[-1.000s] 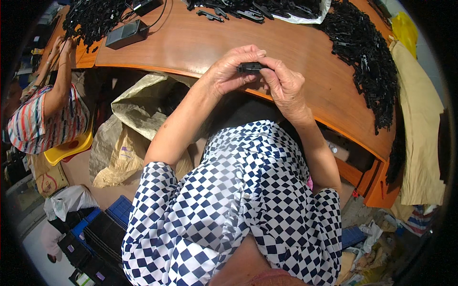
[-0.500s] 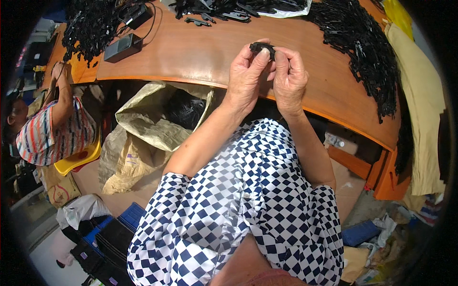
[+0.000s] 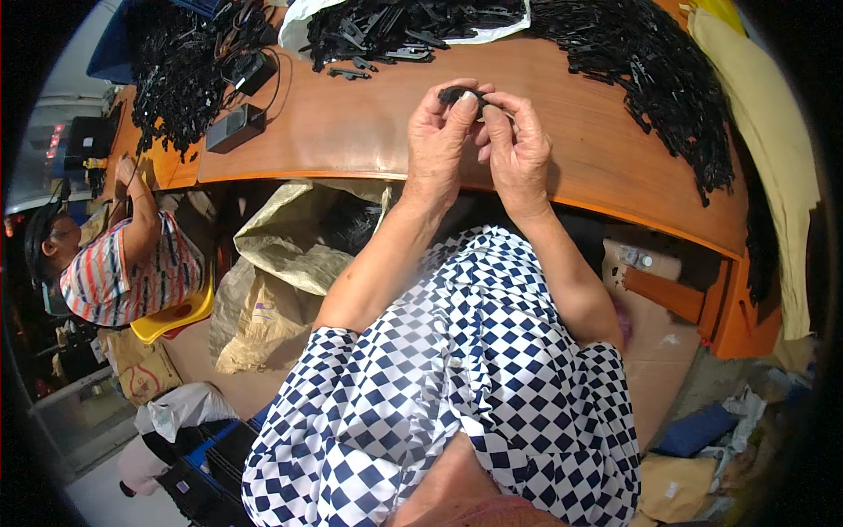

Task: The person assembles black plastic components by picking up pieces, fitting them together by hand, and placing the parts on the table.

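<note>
A small curved black plastic part (image 3: pixel 457 93) is held up over the front of the wooden table. My left hand (image 3: pixel 435 136) pinches it between thumb and fingers, the thumb lying along its near side. Closed at the part's right end is my right hand (image 3: pixel 522 158), its thumb and index finger pressed together there. The fingers hide much of the part, so its exact kind cannot be made out. Beyond my hands, a few similar loose black pieces (image 3: pixel 349 73) lie on the tabletop (image 3: pixel 351 119).
Black parts are heaped on a white bag (image 3: pixel 378 35), in a right-hand pile (image 3: pixel 654 88) and in a left-hand pile (image 3: pixel 176 88). A black power adapter (image 3: pixel 235 128) lies nearby. Under the table edge stands an open woven sack (image 3: pixel 285 237). A co-worker (image 3: pixel 132 268) sits at left.
The view has shifted, so the table and piles appear moved. Both my hands still hold the black part close together, its angle slightly changed.
</note>
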